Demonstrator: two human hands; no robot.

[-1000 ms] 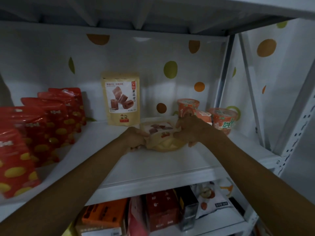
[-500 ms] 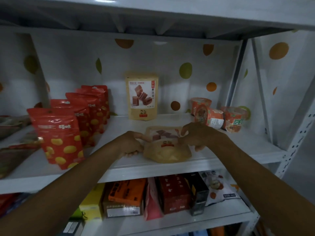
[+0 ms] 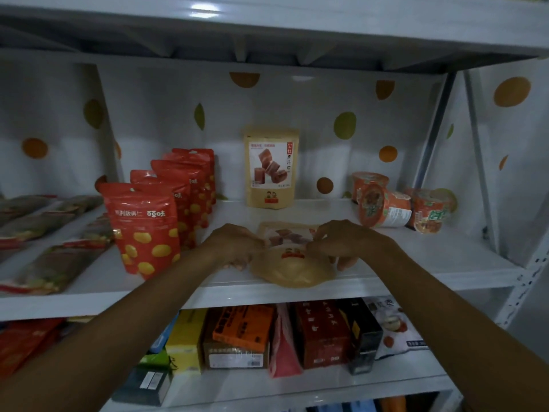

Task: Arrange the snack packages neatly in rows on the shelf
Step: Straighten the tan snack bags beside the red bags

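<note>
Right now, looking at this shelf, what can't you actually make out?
Head view only:
- tan pouch lying flat: both side edges are covered by the left hand and right hand pinching it.
- red pouches: the rear ones are mostly hidden behind the front one.
- flat packages at far left: blurred and cut off by the frame edge.
- lower-shelf boxes: partly hidden by the forearms, and the print is too dim to read.

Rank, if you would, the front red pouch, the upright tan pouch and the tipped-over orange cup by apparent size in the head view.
1. front red pouch, though it stands nearest the camera
2. upright tan pouch, farther back, so true size against the red one is unsure
3. tipped-over orange cup
</note>
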